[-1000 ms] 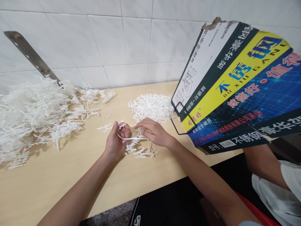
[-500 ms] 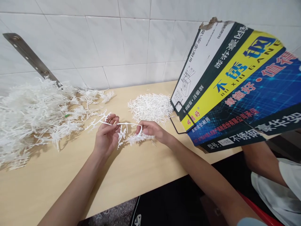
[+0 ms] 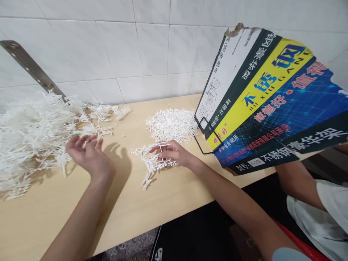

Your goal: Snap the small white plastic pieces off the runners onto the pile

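My left hand (image 3: 88, 154) is raised over the table near the right edge of a big tangled heap of white branched plastic pieces (image 3: 32, 127); its fingers are apart and curled a little, with nothing seen in them. Between thumb and fingers, my right hand (image 3: 174, 152) pinches a bunch of white branched pieces (image 3: 149, 165), which hangs down and to the left just above the table. Behind that hand lies a flat pile of small, short white pieces (image 3: 172, 123).
A printed cardboard sheet (image 3: 261, 101) leans at the right, beside a black wire frame (image 3: 206, 139). Another person's arm (image 3: 299, 181) and white sleeve show behind it. A metal bracket (image 3: 32, 69) is on the tiled wall. The wooden table (image 3: 152, 210) ends toward the bottom.
My left hand has let go of the branched piece and moved left toward the heap. My right hand has stayed nearly in place, with the bunch now hanging from it alone.
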Motion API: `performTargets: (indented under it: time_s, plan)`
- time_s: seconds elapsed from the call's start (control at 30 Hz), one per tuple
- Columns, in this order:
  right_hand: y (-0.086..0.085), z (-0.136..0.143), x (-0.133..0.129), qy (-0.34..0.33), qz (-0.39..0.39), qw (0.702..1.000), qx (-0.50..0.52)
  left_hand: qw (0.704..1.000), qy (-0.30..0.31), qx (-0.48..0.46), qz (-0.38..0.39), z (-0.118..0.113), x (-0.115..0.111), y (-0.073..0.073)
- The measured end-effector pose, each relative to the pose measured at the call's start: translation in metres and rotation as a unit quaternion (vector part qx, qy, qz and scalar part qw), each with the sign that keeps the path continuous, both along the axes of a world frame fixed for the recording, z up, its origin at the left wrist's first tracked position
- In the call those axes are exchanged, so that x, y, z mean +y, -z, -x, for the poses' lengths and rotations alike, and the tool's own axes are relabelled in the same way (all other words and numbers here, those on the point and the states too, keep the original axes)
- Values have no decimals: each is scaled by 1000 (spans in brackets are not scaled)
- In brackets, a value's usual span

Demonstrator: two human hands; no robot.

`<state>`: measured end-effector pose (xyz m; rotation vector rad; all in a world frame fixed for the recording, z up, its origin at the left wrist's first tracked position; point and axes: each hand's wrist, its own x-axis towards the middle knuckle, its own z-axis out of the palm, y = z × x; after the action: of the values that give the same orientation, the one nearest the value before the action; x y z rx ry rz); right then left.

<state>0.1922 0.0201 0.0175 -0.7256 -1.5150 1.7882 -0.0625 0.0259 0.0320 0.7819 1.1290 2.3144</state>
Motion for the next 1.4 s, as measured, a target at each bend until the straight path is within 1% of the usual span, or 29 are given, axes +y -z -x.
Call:
performTargets:
  time_s: [0.03,0.07,0.1,0.13,0.17,0.2,0.27,0.3,0.33,0.47,0.57,0.63,0.7,0.77,0.83,0.87,0.93,1.0,1.03,1.07,1.1,1.13,1.17,1.2,1.23,1.27,1.3,1.33,1.4]
  plan:
    - [1,1,0,-1,-9,1000,-1,994,-43,82,-59,-2,-5,-1]
    - [1,2,0,1,-16,1000,-1,982,-62,153,-95,-6,-10,-1]
    - [2,3,0,2,-20,1000,-2,971,-58,206,-108,-10,-18,0]
    - [3,4,0,3,-22,1000,-5,962,-33,246,-111,-15,-25,2]
    - [4,5,-1,5,-25,1000,-8,952,27,289,-101,-20,-33,5]
    - [4,6,-1,9,-29,999,-10,935,97,334,-72,-25,-40,9]
    - [4,9,-2,28,-37,999,-11,896,188,404,3,-33,-51,15]
    - [3,10,-3,42,-39,998,-9,882,208,422,34,-35,-54,16]
    - [3,12,-3,59,-38,998,-4,873,215,433,63,-38,-56,17]
    - [1,16,-4,140,-1,989,45,867,201,435,139,-46,-55,11]
    - [2,19,-4,179,19,981,69,875,209,405,164,-54,-53,5]
    - [5,20,-4,176,18,982,64,886,223,371,167,-59,-53,4]
    - [8,21,-4,160,0,986,44,900,237,333,154,-63,-54,4]
    - [10,23,-5,143,-34,989,11,910,239,310,132,-65,-54,5]
    - [10,25,-7,152,-78,985,-34,920,227,299,109,-65,-53,7]
    - [10,25,-9,171,-104,978,-56,925,220,295,98,-64,-53,8]
    - [9,27,-12,243,-163,952,-92,930,210,289,82,-63,-52,10]
    - [9,27,-17,338,-225,906,-119,928,210,299,76,-61,-53,11]
    - [10,27,-18,371,-249,885,-130,924,211,309,77,-60,-53,11]
    - [10,26,-20,387,-264,873,-136,919,214,322,79,-60,-54,11]
    - [9,25,-21,380,-267,875,-133,912,219,337,83,-59,-55,11]
    - [9,24,-21,348,-254,895,-119,904,225,352,88,-59,-55,11]
    - [8,23,-20,298,-226,923,-92,895,233,370,94,-59,-55,11]
    - [7,21,-19,244,-188,950,-53,884,239,390,100,-59,-55,12]
    - [6,19,-17,198,-150,969,-10,872,245,410,106,-58,-54,12]
    - [4,18,-15,165,-120,979,26,861,249,428,113,-58,-53,13]
    - [3,16,-13,150,-103,982,49,852,253,443,121,-57,-51,13]
    - [1,15,-11,152,-100,982,55,843,257,454,130,-56,-49,14]
    - [-1,13,-10,171,-125,977,20,827,275,471,140,-53,-46,16]
